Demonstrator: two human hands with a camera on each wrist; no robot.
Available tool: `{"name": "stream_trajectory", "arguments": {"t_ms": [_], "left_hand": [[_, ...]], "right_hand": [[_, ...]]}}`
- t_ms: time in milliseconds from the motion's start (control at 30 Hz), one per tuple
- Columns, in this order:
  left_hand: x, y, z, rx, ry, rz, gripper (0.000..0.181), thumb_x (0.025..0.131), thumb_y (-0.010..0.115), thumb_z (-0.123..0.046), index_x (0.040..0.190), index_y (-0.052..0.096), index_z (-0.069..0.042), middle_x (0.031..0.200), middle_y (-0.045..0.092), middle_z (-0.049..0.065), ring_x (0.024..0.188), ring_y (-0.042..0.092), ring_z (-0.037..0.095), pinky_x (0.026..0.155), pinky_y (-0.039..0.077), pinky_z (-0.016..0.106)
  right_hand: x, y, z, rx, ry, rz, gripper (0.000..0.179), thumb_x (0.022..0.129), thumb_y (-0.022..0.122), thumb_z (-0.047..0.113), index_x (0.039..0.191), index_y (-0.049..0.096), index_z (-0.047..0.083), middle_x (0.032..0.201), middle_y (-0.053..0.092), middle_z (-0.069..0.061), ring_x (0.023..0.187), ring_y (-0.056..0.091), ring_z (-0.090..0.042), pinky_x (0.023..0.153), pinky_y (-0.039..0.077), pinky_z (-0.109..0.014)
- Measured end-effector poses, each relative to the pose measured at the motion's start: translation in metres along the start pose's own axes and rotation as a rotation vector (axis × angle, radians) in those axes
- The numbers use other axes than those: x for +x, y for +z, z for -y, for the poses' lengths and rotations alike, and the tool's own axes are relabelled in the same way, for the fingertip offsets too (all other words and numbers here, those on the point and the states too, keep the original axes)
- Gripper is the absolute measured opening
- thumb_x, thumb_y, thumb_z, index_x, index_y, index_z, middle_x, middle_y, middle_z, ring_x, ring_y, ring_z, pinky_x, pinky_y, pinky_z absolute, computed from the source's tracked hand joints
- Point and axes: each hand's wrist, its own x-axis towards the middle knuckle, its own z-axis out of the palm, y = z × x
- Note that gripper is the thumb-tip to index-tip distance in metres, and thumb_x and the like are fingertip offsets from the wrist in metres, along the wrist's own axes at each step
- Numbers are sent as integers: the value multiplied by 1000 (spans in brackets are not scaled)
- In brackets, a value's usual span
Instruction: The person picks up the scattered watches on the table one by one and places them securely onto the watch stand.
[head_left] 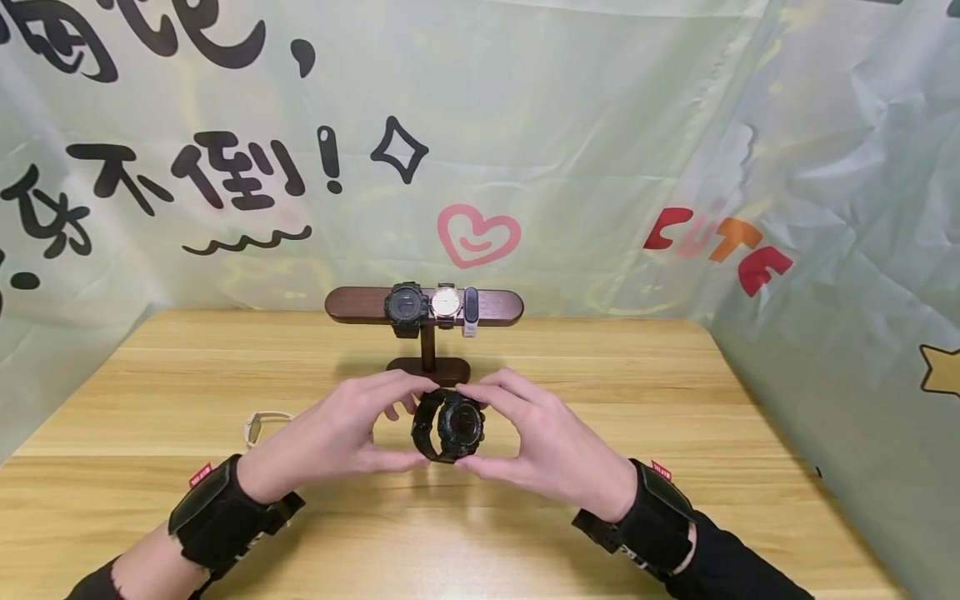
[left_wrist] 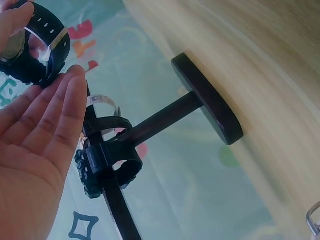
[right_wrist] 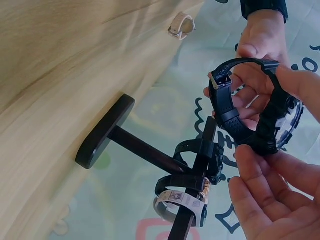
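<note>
A black wristwatch with a round dark face is held up between both hands, its strap buckled into a loop. The left hand grips the strap side, fingertips at the top and thumb at the bottom. On the case side, the right hand pinches the watch the same way. In the right wrist view, the strap's buckle shows on the far side of the loop. Just behind the hands stands a dark wooden watch stand, bearing a black watch, a gold-rimmed watch and a slim smart band.
A light-strapped watch lies on the wooden table, left of the stand and partly behind the left forearm. Printed cloth hangs behind the table and along its right side. Each wrist wears a black band.
</note>
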Motion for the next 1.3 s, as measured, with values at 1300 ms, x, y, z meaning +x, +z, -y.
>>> {"name": "stream_trajectory", "arguments": {"t_ms": [1300], "left_hand": [[-1,11,-3,-12,-26,-15,85,82,96,-32,152,53,-12,135,70,4,108,71,15,82,64,24]], "right_hand": [[0,1,-3,-77,-70,-54,65,82,96,34,136,70,10,125,68,1,107,73,-12,91,63,-25]]}}
